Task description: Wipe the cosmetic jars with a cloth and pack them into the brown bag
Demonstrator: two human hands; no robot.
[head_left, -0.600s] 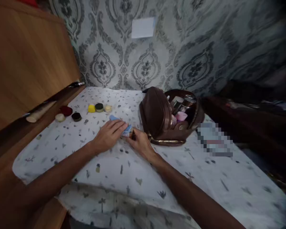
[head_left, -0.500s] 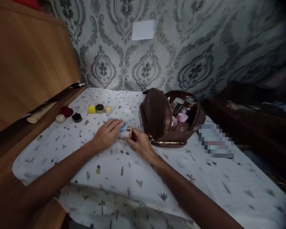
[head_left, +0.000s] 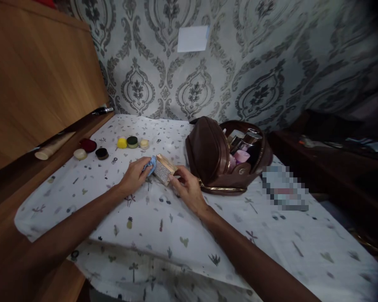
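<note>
My right hand [head_left: 187,188] grips a small glittery silver box with gold sides [head_left: 163,171] by its right edge, the box tilted above the printed cloth. In my left hand [head_left: 135,174] is a bunched light-blue cloth [head_left: 151,165], pinched in the fingers close against the box's left side. Just right of my right hand stands a brown cosmetic bag [head_left: 206,147], its top unzipped. Inside it show a pink item [head_left: 241,156] and several bottles, partly hidden.
A yellow jar [head_left: 122,143], a dark-lidded jar [head_left: 132,141] and a small cream pot [head_left: 144,144] stand in a row behind my left hand. Farther left are a dark round pot [head_left: 101,153], a red item [head_left: 88,145] and a beige tube [head_left: 53,147]. A blurred-out flat object [head_left: 285,188] lies right.
My left hand has drawn back left with the blue cloth, now bunched, uncovering more of the box. The box has turned so its glittery face shows.
</note>
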